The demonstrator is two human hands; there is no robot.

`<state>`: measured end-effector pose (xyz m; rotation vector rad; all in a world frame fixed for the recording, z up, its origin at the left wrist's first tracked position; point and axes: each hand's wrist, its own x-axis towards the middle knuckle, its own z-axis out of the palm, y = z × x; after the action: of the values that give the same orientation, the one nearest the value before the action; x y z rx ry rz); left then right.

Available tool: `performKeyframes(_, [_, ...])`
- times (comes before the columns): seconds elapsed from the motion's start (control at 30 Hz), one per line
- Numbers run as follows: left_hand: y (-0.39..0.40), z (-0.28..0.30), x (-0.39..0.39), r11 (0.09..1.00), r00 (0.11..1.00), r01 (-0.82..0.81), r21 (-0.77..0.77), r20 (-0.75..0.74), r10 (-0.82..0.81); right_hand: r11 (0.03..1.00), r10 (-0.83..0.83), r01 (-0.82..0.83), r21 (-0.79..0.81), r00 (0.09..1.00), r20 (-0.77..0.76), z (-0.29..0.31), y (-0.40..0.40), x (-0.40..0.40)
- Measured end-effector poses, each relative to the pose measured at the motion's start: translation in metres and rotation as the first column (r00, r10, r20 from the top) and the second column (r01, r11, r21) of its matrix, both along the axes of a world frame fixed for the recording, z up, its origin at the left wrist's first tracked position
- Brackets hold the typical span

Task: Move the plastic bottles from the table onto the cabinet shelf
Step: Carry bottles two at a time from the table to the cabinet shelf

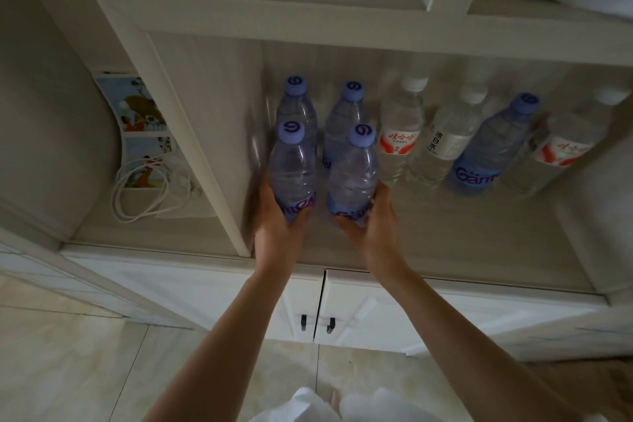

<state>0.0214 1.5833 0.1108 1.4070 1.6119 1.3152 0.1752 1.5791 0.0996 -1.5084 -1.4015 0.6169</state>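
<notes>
Purple caps mark the 2 bottles you hold: your left hand grips the left bottle low on its body, fingers curled round the label, and your right hand grips the right bottle the same way. Both bottles stand upright at the front of the cabinet shelf, just ahead of 2 more purple-capped bottles that sit at the back by the left wall. Whether the bases of your 2 have met the shelf yet cannot be told, since your fingers cover them. To the right stands a row of 4 others: a white-capped bottle with a red label, a clear bottle with a white label, a blue-labelled bottle and, at the far right, another red-labelled bottle, which is blurred. You look to be at the placing step, with this pair almost set down. The next move calls for settling both bases flat, then loosening your fingers straight back without nudging the bottles behind, which are close enough to knock. The table is out of view, so how many bottles remain there cannot be told. A white cable lies coiled in the side nook to the left.
</notes>
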Motion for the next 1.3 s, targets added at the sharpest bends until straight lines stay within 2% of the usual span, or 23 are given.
performKeyframes(0.3, [0.026,-0.001,-0.001,0.999,0.998,0.02,-0.048,0.064,-0.017,1.0,0.006,-0.007,0.012,0.999,0.035,0.004,0.023,-0.005])
performKeyframes(0.87, [0.021,-0.007,-0.005,0.998,0.999,-0.01,-0.06,0.046,0.013,1.0,-0.021,0.022,-0.019,0.999,0.049,0.0,0.021,-0.011])
performKeyframes(1.17, [-0.01,-0.024,-0.016,0.993,0.998,0.056,-0.103,-0.032,-0.059,0.992,-0.062,0.069,-0.109,0.996,0.061,-0.008,0.002,-0.013])
performKeyframes(1.3, [-0.028,-0.02,-0.017,0.994,0.999,0.053,-0.097,0.002,-0.053,0.987,-0.039,0.041,-0.158,0.999,0.013,-0.005,-0.017,-0.013])
